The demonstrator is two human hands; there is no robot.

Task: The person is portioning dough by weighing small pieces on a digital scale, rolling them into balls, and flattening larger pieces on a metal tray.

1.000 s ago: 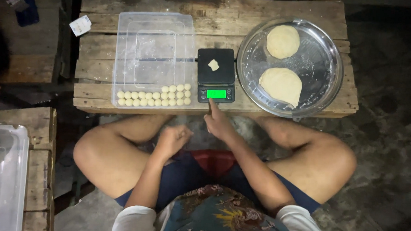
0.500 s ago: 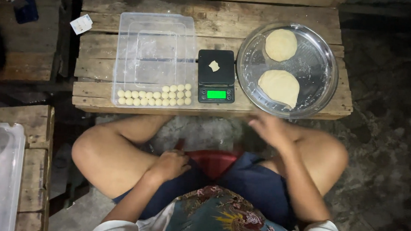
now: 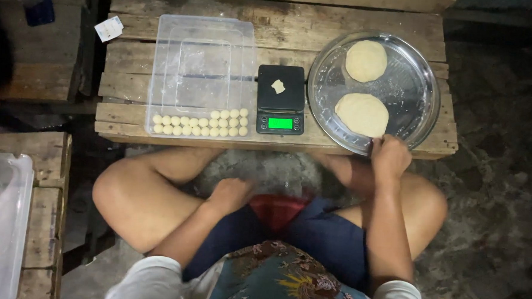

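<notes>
The right hand (image 3: 390, 156) sits at the near rim of the round metal tray (image 3: 427, 91), fingers curled over the edge; whether they pinch the rim or the dough cannot be told. The nearer dough disc (image 3: 361, 113) lies just beyond the fingertips, up and slightly left of the grip, its long axis running left to right. A second, rounder disc (image 3: 366, 60) lies farther back on the tray. The left hand (image 3: 231, 194) rests loosely closed and empty in the lap, well apart from the tray, so the right is much the nearer. Left of the tray on the worktop (image 3: 283, 19) stand a small scale (image 3: 280, 99) and a clear box (image 3: 200, 75) with rows of dough balls (image 3: 201, 126).
</notes>
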